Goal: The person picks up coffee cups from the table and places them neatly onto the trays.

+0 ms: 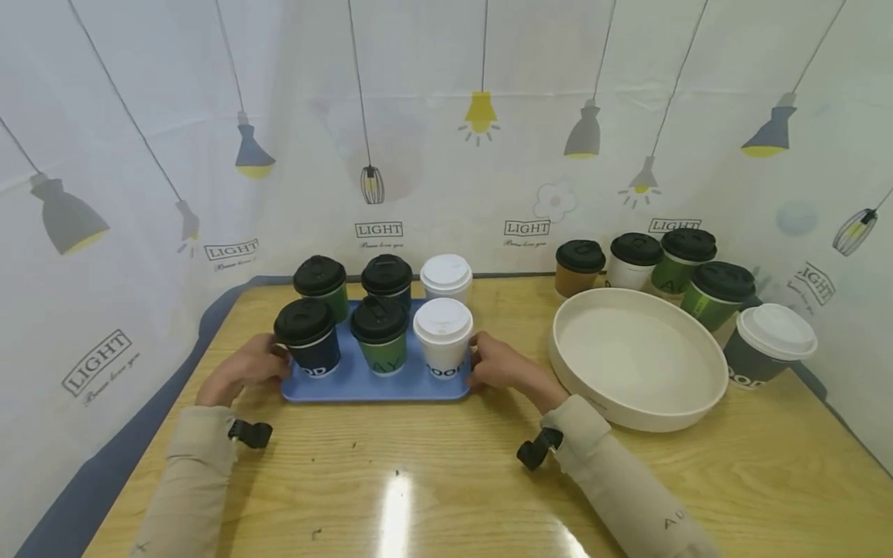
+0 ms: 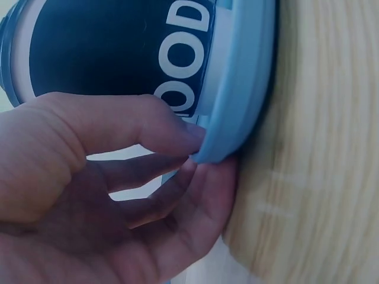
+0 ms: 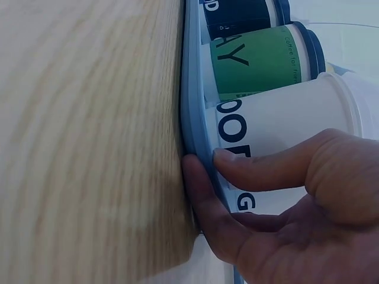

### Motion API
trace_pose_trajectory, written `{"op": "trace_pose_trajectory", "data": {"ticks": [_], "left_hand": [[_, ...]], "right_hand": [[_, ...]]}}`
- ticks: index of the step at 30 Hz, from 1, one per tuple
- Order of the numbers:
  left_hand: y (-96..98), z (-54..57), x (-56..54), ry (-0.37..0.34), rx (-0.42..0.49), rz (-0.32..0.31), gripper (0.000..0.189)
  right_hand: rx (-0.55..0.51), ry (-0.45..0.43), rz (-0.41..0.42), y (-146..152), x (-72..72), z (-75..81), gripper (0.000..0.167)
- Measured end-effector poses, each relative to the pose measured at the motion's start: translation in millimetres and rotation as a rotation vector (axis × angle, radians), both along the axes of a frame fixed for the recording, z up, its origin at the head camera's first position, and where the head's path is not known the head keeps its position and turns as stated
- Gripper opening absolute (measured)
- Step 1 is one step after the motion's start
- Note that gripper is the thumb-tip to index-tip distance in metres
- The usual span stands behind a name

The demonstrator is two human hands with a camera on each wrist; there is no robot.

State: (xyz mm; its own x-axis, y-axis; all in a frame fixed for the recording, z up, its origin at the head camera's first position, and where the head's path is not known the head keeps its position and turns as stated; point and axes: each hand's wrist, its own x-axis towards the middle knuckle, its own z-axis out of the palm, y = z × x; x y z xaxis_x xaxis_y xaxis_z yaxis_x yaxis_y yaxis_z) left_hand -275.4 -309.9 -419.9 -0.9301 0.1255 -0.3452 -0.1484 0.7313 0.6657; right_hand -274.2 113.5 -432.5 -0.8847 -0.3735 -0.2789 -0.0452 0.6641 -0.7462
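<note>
A blue rectangular tray [image 1: 353, 383] lies on the wooden table, holding two rows of lidded paper cups. Its front row has a dark navy cup [image 1: 315, 355] with a black lid, a green cup [image 1: 385, 355] with a black lid and a white cup [image 1: 443, 358] with a white lid. Behind them stand another green cup [image 1: 338, 304], a dark cup [image 1: 401, 297] and a white cup [image 1: 456, 294]. My left hand [image 1: 253, 363] pinches the tray's left rim, thumb above and fingers beneath. At the right rim, my right hand [image 1: 499, 364] grips likewise, beside the white cup.
To the right sits a large round cream tray [image 1: 640, 364]. Around its far side stand a brown cup [image 1: 575, 282], a white cup [image 1: 625, 275], green cups [image 1: 706, 308] and a dark grey cup [image 1: 755, 358] with a white lid. A lamp-print curtain [image 1: 432, 194] hangs behind the table.
</note>
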Motion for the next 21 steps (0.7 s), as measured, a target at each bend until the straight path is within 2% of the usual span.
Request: {"op": "trace_pose_trajectory", "data": {"ticks": [6,10,17,21], "left_hand": [[-10.2,-2.5,-0.8,0.069,-0.06,0.001,0.071],[-18.8,-4.4,0.7,0.08,-0.065,0.02,0.072],[-30.4,-4.8,4.0,0.103,-0.073,0.093,0.067],[-34.8,-5.0,3.1,0.115,-0.104,0.157,0.061]], "right_hand": [[-0.018,0.023,-0.03,-14,-7.8,0.4,0.066],[-0.054,0.037,-0.048,-24,-11.6,0.0,0.064],[-0.113,0.008,-0.094,-44,-17.9,0.1,0.061],[-0.098,0.026,-0.105,-55,-21.8,2.0,0.06]]}}
